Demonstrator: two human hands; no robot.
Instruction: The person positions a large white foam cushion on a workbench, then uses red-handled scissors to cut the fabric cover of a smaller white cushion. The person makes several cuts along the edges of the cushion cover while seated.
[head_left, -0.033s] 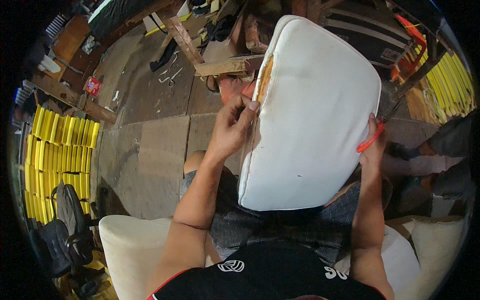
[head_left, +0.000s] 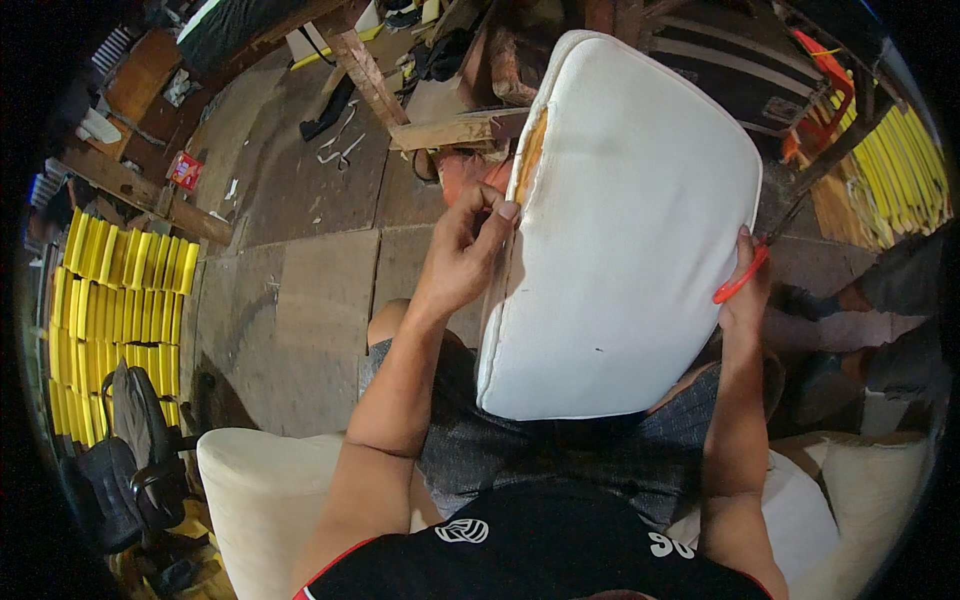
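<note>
A white covered cushion (head_left: 630,230) stands tilted over my lap, broad and rounded at its far end. Along its left edge the cover gapes, and an orange-brown filling (head_left: 530,160) shows in the slit. My left hand (head_left: 472,245) pinches the cover's edge at the near part of this opening, thumb on top. On the opposite side, my right hand (head_left: 742,285) grips the cushion's right edge, its fingers partly hidden behind it. A red loop handle (head_left: 742,276), apparently of scissors, hangs at the right hand's fingers; the blades are hard to make out.
Yellow-edged stacked pieces (head_left: 125,310) stand at left, with more yellow pieces (head_left: 900,170) at far right. A black chair (head_left: 130,460) is at lower left. Pale cushions (head_left: 265,490) lie beside me. Wooden beams (head_left: 450,132) stand ahead. Another person's legs (head_left: 880,330) are at right.
</note>
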